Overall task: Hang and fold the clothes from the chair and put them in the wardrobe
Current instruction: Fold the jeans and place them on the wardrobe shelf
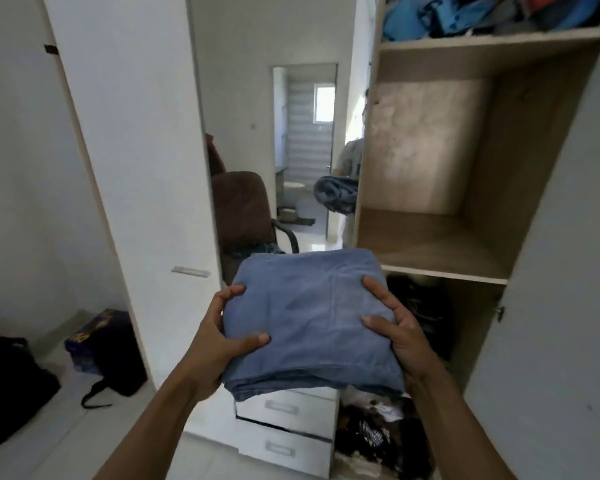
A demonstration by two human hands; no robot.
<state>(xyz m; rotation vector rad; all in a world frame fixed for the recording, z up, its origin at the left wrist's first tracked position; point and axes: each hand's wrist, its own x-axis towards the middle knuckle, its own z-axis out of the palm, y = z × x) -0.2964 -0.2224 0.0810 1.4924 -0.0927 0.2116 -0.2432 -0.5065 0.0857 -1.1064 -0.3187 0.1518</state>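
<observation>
Fingers gripping folded blue cloth, bare wardrobe shelf (perhaps mirror beside)

Folded garment between my left hand and right hand, just before the bare wardrobe shelf. Clothes pile on shelf above. Drawers below garment. Chair behind. Bags on floor, left.

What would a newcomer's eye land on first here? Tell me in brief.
First, the folded blue garment at centre, held from both sides by the left hand and right hand. Next, the bare wooden shelf of the open wardrobe, up and to the right. Behind, a mirror shows a brown chair.
</observation>
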